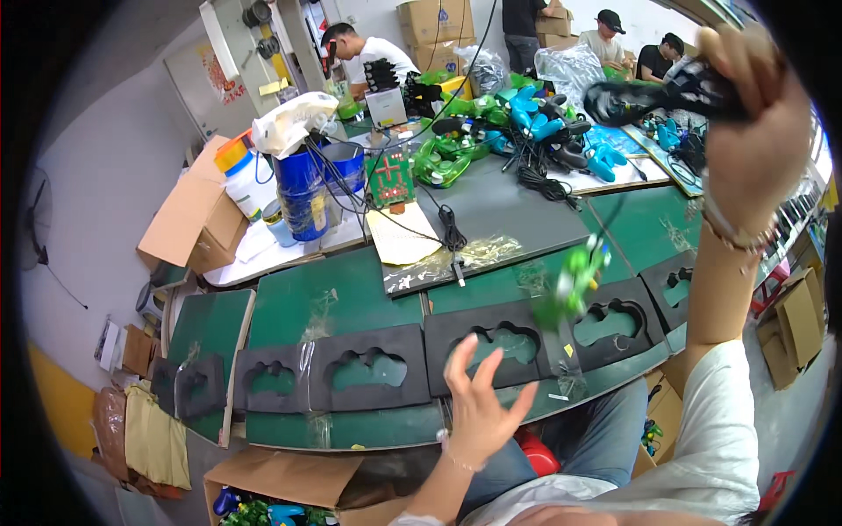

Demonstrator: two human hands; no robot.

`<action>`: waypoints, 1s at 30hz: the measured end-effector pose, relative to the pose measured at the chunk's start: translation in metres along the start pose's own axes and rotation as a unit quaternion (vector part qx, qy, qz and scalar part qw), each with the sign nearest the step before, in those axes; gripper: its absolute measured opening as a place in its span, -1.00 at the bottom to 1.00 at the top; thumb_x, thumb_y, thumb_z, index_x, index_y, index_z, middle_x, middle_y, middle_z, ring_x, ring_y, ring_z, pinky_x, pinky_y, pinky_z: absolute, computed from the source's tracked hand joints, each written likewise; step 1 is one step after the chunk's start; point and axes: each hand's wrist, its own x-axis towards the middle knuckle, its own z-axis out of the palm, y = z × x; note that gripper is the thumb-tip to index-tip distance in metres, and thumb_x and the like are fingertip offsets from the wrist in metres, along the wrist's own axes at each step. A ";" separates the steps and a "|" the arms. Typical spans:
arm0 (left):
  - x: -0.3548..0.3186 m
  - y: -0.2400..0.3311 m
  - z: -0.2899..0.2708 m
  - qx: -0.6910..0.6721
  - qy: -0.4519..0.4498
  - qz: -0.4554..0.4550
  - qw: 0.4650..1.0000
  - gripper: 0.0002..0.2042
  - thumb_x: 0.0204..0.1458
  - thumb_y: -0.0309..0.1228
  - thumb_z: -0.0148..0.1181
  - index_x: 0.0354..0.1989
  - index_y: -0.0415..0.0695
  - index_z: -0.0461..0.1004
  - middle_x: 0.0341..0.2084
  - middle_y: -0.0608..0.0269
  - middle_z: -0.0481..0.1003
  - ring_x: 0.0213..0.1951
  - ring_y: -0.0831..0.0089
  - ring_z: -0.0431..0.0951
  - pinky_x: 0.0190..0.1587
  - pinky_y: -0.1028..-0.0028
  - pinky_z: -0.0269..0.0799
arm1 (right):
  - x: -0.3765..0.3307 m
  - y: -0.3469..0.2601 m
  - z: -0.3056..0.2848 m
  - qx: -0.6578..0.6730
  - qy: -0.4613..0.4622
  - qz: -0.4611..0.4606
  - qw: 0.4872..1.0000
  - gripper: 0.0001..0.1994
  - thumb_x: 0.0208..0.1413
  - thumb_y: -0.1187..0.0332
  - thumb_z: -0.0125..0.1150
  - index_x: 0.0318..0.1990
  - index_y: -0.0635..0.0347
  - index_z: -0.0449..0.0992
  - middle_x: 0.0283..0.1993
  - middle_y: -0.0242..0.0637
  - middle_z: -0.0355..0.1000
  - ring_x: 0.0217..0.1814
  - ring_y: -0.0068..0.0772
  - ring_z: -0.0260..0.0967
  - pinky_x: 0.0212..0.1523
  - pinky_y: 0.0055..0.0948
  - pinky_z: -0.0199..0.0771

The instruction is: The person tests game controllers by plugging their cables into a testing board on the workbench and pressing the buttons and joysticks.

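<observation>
High at the right, my right hand (761,131) is closed round a bundled black cable (697,93). Below it a translucent green game controller (574,282) hangs in the air, blurred by motion, with a stretch of cord running up from it. My left hand (481,408) is empty, its fingers spread, over the near edge of the bench. Just beyond those fingers lies a black foam holder (438,344) with a controller-shaped cutout. Another foam holder (649,329) sits to its right, below the hanging controller.
More foam holders (331,396) line the green bench (281,302) to the left. Behind stand a green circuit board (391,181), blue tubs (301,197) and piled green and blue controllers (443,162). An open carton (289,472) with controllers stands below. Several people work at the back.
</observation>
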 end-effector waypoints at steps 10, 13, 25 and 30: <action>0.004 0.055 0.060 -0.452 -0.433 0.007 0.780 -0.41 -0.06 -0.36 0.32 0.18 -0.22 0.29 -0.23 0.16 0.52 -0.14 0.33 0.54 0.04 0.36 0.39 | -0.005 -0.091 -0.032 0.307 -0.182 0.068 0.931 -0.75 0.37 0.29 -0.17 -0.16 0.32 0.32 -0.57 -0.53 -0.03 -0.62 -0.72 -0.09 -0.54 -0.66 0.07; -0.057 0.091 0.080 -0.659 -0.551 -0.279 0.430 -0.59 0.24 -0.34 -0.06 0.23 -0.20 0.30 -0.08 0.39 0.46 -0.02 0.60 0.41 0.10 0.54 0.29 | -0.014 -0.084 -0.024 0.304 -0.185 0.129 0.926 -0.75 0.37 0.26 -0.14 -0.13 0.32 0.32 -0.58 -0.56 -0.04 -0.67 -0.76 -0.15 -0.61 -0.68 -0.01; -0.138 0.041 -0.001 -0.669 -0.473 -0.228 0.525 -0.31 0.23 0.16 -0.26 0.26 -0.22 0.21 0.23 0.13 0.10 0.33 0.31 0.06 0.36 0.30 -0.12 | -0.203 0.060 -0.045 -0.313 -0.488 0.378 0.722 -0.71 0.14 0.18 0.15 -0.36 0.28 0.45 -0.36 0.06 0.46 -0.29 0.09 0.44 -0.25 -0.10 0.41; -0.167 0.072 0.032 -0.898 -0.293 -0.250 0.213 -0.12 0.15 0.32 -0.30 0.15 -0.44 0.21 0.09 -0.10 0.28 -0.11 0.28 0.54 -0.07 0.39 0.49 | -0.254 0.102 -0.075 -0.421 -0.506 0.399 0.639 -0.65 0.02 0.05 0.27 -0.35 0.21 0.54 -0.35 -0.03 0.52 -0.23 0.04 0.50 -0.21 -0.12 0.49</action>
